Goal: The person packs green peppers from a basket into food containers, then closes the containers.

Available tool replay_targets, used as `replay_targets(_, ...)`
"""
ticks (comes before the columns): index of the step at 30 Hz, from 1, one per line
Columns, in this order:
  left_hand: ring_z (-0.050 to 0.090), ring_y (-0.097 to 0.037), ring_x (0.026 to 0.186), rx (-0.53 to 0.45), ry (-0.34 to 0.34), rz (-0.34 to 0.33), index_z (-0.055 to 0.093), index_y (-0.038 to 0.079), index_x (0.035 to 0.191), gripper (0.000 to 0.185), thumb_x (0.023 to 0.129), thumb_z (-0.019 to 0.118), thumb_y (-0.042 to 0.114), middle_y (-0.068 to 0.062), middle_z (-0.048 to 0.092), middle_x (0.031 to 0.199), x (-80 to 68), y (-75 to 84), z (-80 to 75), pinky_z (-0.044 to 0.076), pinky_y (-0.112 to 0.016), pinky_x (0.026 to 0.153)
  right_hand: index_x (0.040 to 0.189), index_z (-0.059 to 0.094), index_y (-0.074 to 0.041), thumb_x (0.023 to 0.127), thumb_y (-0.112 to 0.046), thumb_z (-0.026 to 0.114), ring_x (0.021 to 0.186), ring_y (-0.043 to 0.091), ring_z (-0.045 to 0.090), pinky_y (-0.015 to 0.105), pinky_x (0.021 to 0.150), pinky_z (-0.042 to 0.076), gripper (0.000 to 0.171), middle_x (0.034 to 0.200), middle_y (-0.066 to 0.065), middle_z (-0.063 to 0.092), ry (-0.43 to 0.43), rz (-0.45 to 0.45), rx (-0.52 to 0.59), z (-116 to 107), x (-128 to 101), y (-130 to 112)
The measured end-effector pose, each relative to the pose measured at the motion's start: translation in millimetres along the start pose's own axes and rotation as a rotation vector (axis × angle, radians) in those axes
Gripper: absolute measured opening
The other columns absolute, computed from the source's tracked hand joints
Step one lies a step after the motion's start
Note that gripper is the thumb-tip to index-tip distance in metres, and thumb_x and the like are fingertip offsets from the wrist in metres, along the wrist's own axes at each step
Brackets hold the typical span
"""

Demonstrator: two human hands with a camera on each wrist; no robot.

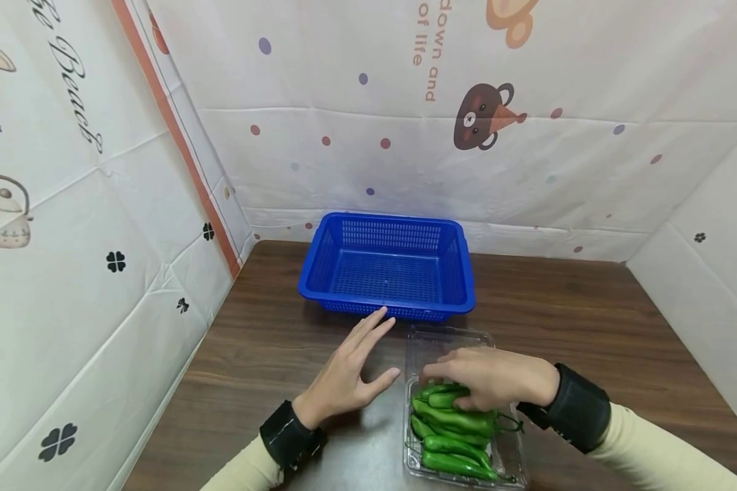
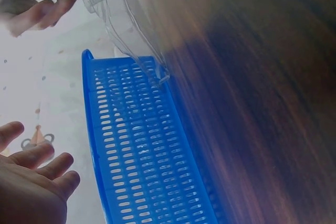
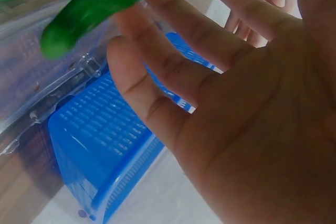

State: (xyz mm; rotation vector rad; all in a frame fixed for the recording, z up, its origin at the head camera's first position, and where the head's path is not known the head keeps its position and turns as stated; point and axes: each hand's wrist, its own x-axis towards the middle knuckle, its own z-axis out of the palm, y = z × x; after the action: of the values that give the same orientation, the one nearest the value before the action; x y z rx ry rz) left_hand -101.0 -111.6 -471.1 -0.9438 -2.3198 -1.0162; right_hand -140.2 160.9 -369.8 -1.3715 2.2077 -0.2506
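Note:
Several long green chili peppers [image 1: 457, 423] lie side by side in a clear plastic clamshell box [image 1: 409, 453], its lid [image 1: 420, 348] folded back toward the basket. My right hand [image 1: 485, 375] reaches over the far end of the peppers, palm down. In the right wrist view its lightly bent fingers [image 3: 173, 69] meet a green pepper [image 3: 89, 17], which covers some fingertips. My left hand [image 1: 340, 382] hovers over the table left of the box, fingers spread and holding nothing; the left wrist view shows its loose fingers [image 2: 55, 166].
A blue perforated plastic basket [image 1: 368, 300] stands behind the box, near the back wall, with nothing inside it. Dark wood tabletop [image 1: 559, 307] extends on both sides. Printed white sheets [image 1: 344, 164] hang at the back, left and right.

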Motion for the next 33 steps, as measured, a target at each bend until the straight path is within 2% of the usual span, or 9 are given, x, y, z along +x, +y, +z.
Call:
replay_targets(4, 0.033, -0.037, 0.150, -0.001, -0.001, 0.003, 0.034, 0.010, 0.160, 0.074, 0.102, 0.059, 0.048, -0.021, 0.034, 0.163, -1.0, -0.2, -0.6, 0.033, -0.055, 0.119, 0.132, 0.063, -0.027, 0.090, -0.014, 0.081, 0.112, 0.012, 0.065, 0.034, 0.091, 0.057, 0.047, 0.124, -0.008, 0.068, -0.002, 0.015, -0.005, 2, 0, 0)
replay_targets(15, 0.035, -0.038, 0.149, 0.004, -0.005, -0.003, 0.035, 0.011, 0.160, 0.074, 0.101, 0.061, 0.047, -0.020, 0.035, 0.162, -1.4, 1.2, 0.7, 0.033, -0.054, 0.119, 0.129, 0.063, -0.031, 0.090, -0.018, 0.081, 0.110, 0.013, 0.066, 0.033, 0.088, 0.057, 0.045, 0.122, -0.008, 0.067, 0.017, 0.028, 0.021, 3, -5, 2)
replay_targets(23, 0.040, -0.034, 0.147, 0.025, -0.009, -0.005, 0.037, 0.005, 0.158, 0.069, 0.102, 0.064, 0.036, -0.017, 0.041, 0.160, -1.1, 3.1, 6.2, 0.034, -0.050, 0.119, 0.132, 0.062, -0.031, 0.094, -0.020, 0.077, 0.114, 0.016, 0.065, 0.036, 0.091, 0.057, 0.043, 0.128, -0.006, 0.066, 0.079, 0.003, 0.055, 5, -16, 7)
replay_targets(28, 0.047, -0.027, 0.143, -0.006, -0.025, -0.106, 0.035, 0.007, 0.159, 0.067, 0.103, 0.064, 0.031, -0.014, 0.045, 0.158, -0.6, 4.7, 13.4, 0.042, -0.044, 0.115, 0.137, 0.060, -0.028, 0.102, -0.028, 0.067, 0.113, 0.017, 0.064, 0.037, 0.092, 0.056, 0.035, 0.131, -0.005, 0.064, 0.191, -0.013, 0.145, 12, -29, 18)
replay_targets(30, 0.049, -0.026, 0.140, -0.040, -0.027, -0.173, 0.036, 0.007, 0.159, 0.067, 0.103, 0.064, 0.030, -0.015, 0.047, 0.156, 0.3, 6.0, 16.6, 0.044, -0.043, 0.113, 0.136, 0.061, -0.026, 0.104, -0.030, 0.064, 0.109, 0.016, 0.065, 0.037, 0.090, 0.056, 0.032, 0.130, -0.004, 0.064, 0.270, -0.016, 0.176, 18, -33, 24)
replay_targets(33, 0.062, -0.028, 0.126, -0.137, -0.033, -0.302, 0.040, 0.004, 0.156, 0.063, 0.103, 0.065, 0.027, -0.021, 0.053, 0.150, 2.3, 8.7, 21.8, 0.053, -0.042, 0.103, 0.131, 0.063, -0.021, 0.104, -0.025, 0.064, 0.101, 0.012, 0.066, 0.034, 0.081, 0.058, 0.028, 0.124, -0.002, 0.066, 0.432, -0.029, 0.196, 30, -38, 36)
